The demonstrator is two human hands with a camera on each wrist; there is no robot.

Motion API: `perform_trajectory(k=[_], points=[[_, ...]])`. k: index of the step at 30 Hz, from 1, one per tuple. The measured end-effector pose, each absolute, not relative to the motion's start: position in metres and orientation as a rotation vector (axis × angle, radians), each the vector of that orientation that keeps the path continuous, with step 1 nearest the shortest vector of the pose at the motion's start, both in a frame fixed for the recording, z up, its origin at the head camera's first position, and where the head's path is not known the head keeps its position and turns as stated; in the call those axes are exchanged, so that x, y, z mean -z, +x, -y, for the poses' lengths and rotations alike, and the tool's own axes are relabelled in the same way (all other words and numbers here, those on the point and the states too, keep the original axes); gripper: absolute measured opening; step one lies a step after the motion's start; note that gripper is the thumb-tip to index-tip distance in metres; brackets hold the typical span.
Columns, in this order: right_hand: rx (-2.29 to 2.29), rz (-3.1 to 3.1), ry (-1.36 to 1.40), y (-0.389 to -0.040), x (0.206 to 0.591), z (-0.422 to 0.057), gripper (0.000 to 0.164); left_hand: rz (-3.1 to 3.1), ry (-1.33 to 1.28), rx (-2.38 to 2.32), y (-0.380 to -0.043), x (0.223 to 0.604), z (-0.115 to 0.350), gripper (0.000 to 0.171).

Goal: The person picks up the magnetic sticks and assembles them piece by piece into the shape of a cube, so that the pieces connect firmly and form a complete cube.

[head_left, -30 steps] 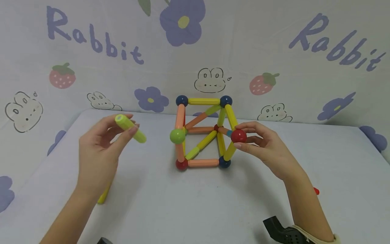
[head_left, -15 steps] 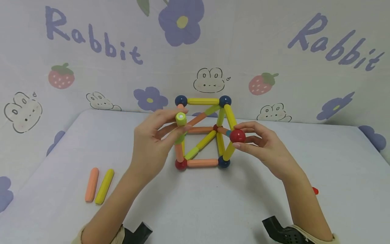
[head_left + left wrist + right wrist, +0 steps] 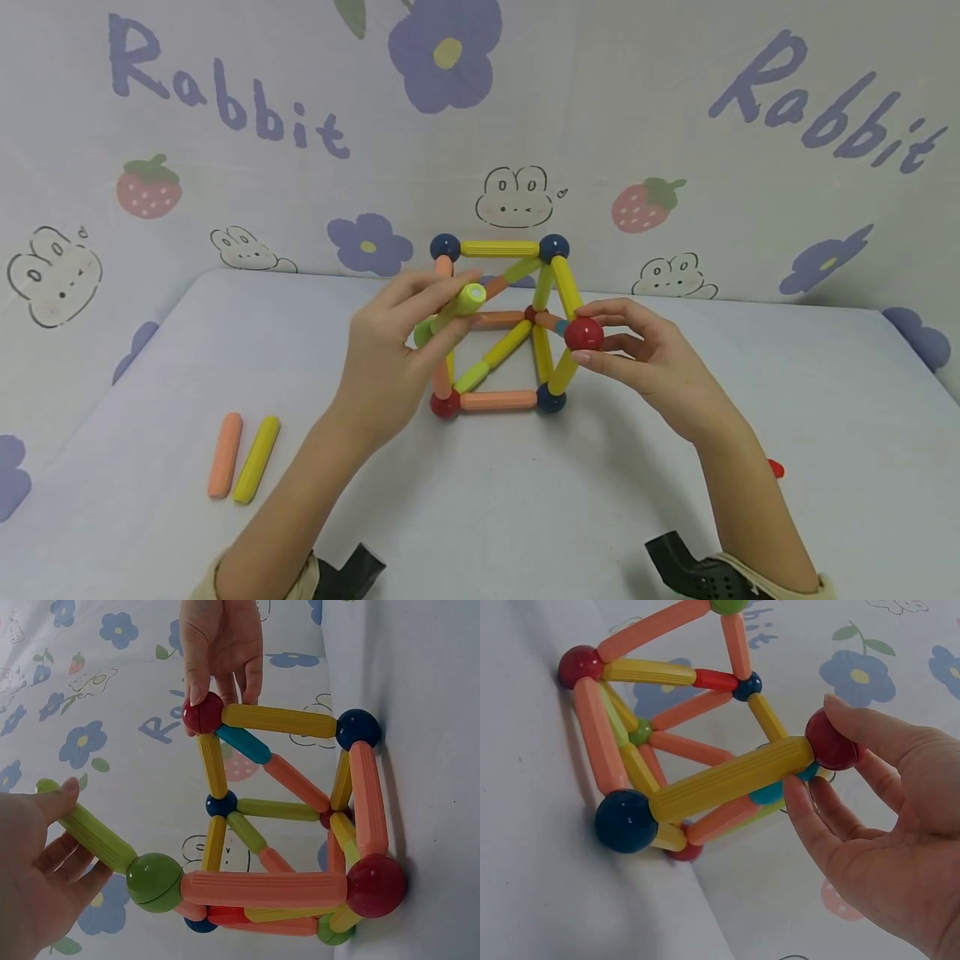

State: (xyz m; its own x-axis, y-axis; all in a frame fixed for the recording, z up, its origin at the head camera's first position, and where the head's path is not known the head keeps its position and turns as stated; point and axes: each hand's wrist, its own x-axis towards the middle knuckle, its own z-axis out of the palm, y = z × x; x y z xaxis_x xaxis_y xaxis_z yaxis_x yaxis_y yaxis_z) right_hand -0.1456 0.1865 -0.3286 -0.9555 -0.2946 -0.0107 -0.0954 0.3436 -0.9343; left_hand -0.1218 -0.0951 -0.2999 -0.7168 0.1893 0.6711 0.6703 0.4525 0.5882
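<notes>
A frame of coloured building sticks joined by balls stands on the table, with a blue ball (image 3: pixel 553 248) at its upper right corner. My left hand (image 3: pixel 390 358) pinches a light green stick (image 3: pixel 96 836) between thumb and fingers. In the left wrist view the stick's lower end meets the green ball (image 3: pixel 154 883) on the frame's side; the head view mostly hides that ball behind my fingers. On the other side, my right hand (image 3: pixel 645 358) grips the red ball (image 3: pixel 584 334) with thumb and fingertips. Yellow sticks (image 3: pixel 731 780) run from this ball to blue balls.
An orange stick (image 3: pixel 225 456) and a yellow stick (image 3: pixel 257 460) lie side by side on the white table (image 3: pixel 465 517), left of the frame. A small red piece (image 3: pixel 776 469) shows beside my right forearm. A printed cloth (image 3: pixel 300 192) hangs behind.
My left hand has carried the light green stick rightward to the frame's green ball, then swung its free end to the right. My right hand stays on the red ball.
</notes>
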Motion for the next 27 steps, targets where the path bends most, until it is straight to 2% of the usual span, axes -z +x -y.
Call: perform_trajectory(k=[14, 27], points=[[1.661, -2.429, -0.353, -0.144, 0.328, -0.188, 0.049, 2.434, -0.683, 1.404, -0.135, 0.31, 0.122, 0.033], [1.693, -2.429, -0.368, -0.145, 0.329, -0.187, 0.046, 2.44, -0.772, 0.962, -0.138, 0.333, 0.102, 0.037]])
